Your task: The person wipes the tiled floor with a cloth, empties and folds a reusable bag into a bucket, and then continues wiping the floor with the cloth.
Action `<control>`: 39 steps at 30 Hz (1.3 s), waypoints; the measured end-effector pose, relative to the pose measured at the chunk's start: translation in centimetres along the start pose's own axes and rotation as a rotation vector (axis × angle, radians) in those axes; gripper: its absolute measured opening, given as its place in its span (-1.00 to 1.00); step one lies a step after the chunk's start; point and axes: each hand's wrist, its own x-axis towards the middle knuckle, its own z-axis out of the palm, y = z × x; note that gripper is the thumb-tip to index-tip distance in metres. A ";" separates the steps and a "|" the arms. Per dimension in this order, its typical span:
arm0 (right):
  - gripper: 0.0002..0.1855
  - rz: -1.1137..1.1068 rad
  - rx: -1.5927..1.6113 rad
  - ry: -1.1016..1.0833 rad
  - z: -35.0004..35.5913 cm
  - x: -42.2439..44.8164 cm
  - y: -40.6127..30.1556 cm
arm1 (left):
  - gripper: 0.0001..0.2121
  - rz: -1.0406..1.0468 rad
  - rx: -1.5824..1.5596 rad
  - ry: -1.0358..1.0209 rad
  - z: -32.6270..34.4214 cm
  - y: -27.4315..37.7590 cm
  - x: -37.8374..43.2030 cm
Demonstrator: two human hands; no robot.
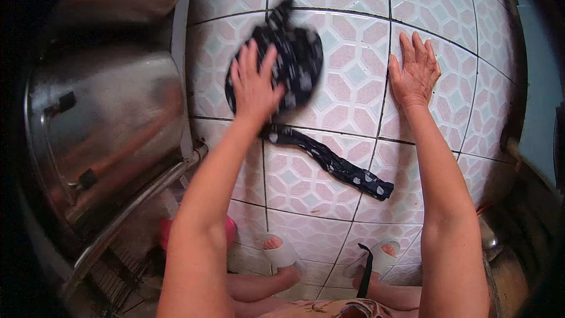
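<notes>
My left hand lies spread and palm down on a bunched black cloth with pale spots. The cloth and hand are blurred. A knotted or twisted tip of the cloth points up and away from me. From beneath my left wrist, a long narrow strip of the same fabric trails toward the lower right over the floor tiles. My right hand rests flat on the pink and white tiled floor, fingers slightly apart, with nothing in it.
On the left stands a metal cabinet or appliance with a handle, above a wire rack. A pink plastic object shows behind my left arm. My slippered feet are below, near a hanging black strap. A pale blue surface borders the right.
</notes>
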 end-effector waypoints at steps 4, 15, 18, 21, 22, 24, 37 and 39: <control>-0.43 0.007 0.030 -0.007 -0.5 0.0 -0.4 | -0.19 0.207 -0.126 -0.333 -2.3 1.3 -13.2; -0.44 -0.036 -0.040 0.007 0.5 0.2 0.8 | -0.37 0.361 -0.261 -0.102 0.2 7.7 -5.5; -0.45 -0.088 -0.016 0.102 1.9 0.3 1.0 | -0.36 0.186 -0.325 0.086 1.9 11.5 -0.3; -0.45 -0.089 -0.137 0.046 2.7 0.6 1.7 | -0.38 0.149 -0.285 0.169 3.1 13.3 1.0; -0.47 -0.106 -0.086 0.072 2.8 0.7 1.8 | -0.38 0.139 -0.275 0.159 3.0 13.3 0.6; -0.48 -0.112 -0.109 0.076 3.3 0.3 1.9 | -0.39 0.151 -0.287 0.139 3.0 13.1 -1.4; -0.45 0.188 -0.126 0.086 1.2 -2.5 -5.0 | -0.78 -0.413 -0.788 -0.252 -5.6 -0.2 -9.9; -0.45 0.187 -0.148 0.055 1.2 -2.7 -5.6 | -0.81 -0.407 -0.615 -0.253 -5.4 -2.6 -6.1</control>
